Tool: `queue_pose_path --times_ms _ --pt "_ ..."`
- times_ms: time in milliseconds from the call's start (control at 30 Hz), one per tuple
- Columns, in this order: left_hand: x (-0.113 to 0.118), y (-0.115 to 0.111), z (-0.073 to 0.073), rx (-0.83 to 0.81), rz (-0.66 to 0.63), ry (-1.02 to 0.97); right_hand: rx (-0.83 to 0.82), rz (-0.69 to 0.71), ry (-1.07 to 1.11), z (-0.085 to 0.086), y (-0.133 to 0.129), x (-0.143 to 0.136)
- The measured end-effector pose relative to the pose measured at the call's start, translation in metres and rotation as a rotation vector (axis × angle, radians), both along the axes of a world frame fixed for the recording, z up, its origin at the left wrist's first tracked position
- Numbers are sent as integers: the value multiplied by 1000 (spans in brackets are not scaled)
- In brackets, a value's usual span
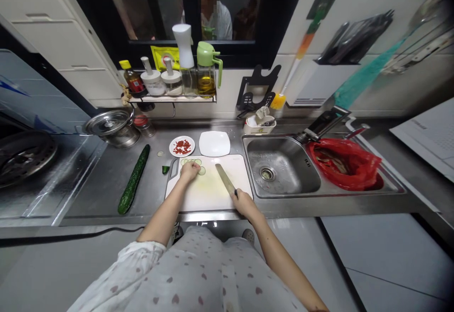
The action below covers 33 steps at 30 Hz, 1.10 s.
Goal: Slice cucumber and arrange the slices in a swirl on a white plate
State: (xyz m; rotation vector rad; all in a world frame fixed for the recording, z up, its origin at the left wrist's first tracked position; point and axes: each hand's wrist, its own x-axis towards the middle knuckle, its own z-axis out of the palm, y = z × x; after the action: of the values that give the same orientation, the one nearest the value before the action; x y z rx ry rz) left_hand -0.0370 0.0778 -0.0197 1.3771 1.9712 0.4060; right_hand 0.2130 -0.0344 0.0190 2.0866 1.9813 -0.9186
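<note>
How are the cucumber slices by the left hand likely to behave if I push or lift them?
The cucumber slices are probably light, being small discs. Lying flat on the cutting board, they should slide rather than roll. Several overlap in a row, so nudging one may shift its neighbours.

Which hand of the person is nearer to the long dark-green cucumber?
Left. The left hand is at thin pale-green slices, right of the cucumber; the right hand, gripping a long metal knife, is farther right.
</note>
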Motion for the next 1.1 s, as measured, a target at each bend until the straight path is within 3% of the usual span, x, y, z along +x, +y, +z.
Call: queue_pose_path --times_ms 200,533,1100 --pt "-2 -17 -4 33 -82 57 19 37 -30 3 0 -2" --pt "-3 -21 -3 78 -113 214 -6 132 -46 31 -21 -18" --pt "5 -24 2 -9 -121 251 10 186 -60 22 -33 -41"
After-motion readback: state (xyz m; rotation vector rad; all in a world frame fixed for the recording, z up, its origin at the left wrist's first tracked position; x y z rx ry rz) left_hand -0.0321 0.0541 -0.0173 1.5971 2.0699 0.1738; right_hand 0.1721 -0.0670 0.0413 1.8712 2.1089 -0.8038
